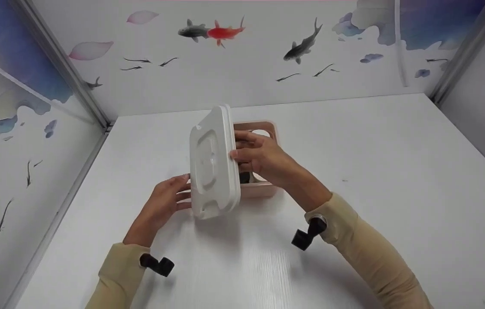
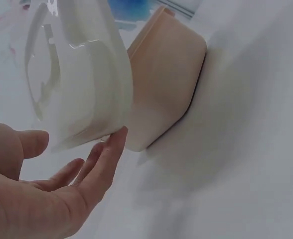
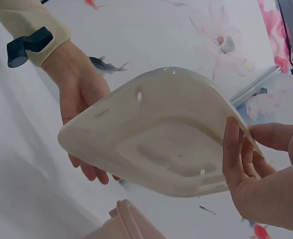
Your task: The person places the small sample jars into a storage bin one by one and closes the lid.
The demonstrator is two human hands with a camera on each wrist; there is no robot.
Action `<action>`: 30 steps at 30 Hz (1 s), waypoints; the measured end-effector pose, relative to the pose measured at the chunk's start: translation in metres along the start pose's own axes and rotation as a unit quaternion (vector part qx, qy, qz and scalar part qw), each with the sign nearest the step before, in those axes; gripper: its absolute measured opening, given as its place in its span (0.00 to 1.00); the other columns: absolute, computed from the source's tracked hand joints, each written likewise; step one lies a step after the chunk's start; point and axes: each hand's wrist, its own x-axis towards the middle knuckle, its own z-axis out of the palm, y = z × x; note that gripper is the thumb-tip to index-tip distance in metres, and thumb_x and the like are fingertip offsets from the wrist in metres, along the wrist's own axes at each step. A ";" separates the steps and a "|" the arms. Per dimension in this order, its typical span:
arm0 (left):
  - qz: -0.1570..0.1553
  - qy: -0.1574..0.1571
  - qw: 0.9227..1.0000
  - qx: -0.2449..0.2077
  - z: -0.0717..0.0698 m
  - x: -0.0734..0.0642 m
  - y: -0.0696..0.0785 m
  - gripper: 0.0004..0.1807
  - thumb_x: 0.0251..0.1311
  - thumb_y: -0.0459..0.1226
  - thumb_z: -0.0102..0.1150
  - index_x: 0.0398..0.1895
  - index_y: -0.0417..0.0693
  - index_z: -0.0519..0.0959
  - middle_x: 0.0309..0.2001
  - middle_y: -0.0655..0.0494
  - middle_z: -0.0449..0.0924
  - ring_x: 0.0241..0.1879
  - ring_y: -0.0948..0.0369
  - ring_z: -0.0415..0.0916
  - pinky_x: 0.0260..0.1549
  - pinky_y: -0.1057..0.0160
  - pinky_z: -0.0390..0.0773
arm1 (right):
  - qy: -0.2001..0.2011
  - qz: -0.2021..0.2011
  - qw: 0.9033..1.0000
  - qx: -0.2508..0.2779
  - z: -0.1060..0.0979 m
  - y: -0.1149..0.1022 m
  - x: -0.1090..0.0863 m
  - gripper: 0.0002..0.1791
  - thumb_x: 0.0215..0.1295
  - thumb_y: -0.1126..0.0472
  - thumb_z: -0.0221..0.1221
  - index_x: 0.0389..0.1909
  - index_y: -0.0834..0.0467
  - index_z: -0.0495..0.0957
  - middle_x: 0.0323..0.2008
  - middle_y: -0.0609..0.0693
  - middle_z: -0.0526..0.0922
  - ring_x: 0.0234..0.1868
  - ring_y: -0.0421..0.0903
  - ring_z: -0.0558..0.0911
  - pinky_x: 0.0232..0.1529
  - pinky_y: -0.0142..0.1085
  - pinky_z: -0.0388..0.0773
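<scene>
A white plastic lid (image 1: 208, 165) is held tilted steeply on its edge above the table. My right hand (image 1: 270, 159) pinches its right edge, thumb on the outer face and fingers on the inner face, as the right wrist view shows. At the lid's left edge, my left hand (image 1: 166, 198) has its fingers extended. In the left wrist view those fingertips touch the lower rim, while the thumb stands apart from it. Behind the lid sits a pink box (image 1: 261, 190), uncovered and partly hidden. Something dark and something white show inside, too covered to identify.
The box stands on a white table (image 1: 379, 180). Panels with painted fish, such as the back wall (image 1: 251, 77), enclose it behind and at both sides. A black wrist camera (image 1: 309, 234) sticks out from the right sleeve, and another (image 1: 157, 265) from the left.
</scene>
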 end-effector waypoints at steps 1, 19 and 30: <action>0.002 0.005 1.000 0.003 0.000 0.001 0.002 0.29 0.76 0.51 0.48 0.72 0.46 0.66 0.69 0.43 0.71 0.66 0.48 0.73 0.58 0.57 0.83 | 0.008 -0.002 1.000 -0.007 -0.002 0.000 -0.001 0.29 0.67 0.73 0.56 0.70 0.64 0.67 0.50 0.52 0.82 0.47 0.45 0.84 0.48 0.39 0.86; 0.015 0.040 0.995 0.092 0.024 0.021 0.056 0.29 0.72 0.42 0.56 0.71 0.37 0.67 0.65 0.40 0.75 0.60 0.49 0.79 0.50 0.59 0.87 | 0.179 -0.001 0.957 -0.229 -0.050 -0.007 -0.011 0.33 0.71 0.57 0.59 0.75 0.51 0.63 0.66 0.53 0.76 0.60 0.48 0.79 0.48 0.35 0.86; 0.031 0.048 0.988 0.143 0.045 0.030 0.082 0.27 0.71 0.44 0.58 0.68 0.38 0.72 0.57 0.43 0.80 0.52 0.52 0.84 0.42 0.62 0.88 | 0.212 0.027 0.925 -0.315 -0.072 -0.006 -0.013 0.41 0.68 0.54 0.64 0.78 0.50 0.56 0.64 0.57 0.74 0.59 0.51 0.80 0.37 0.30 0.85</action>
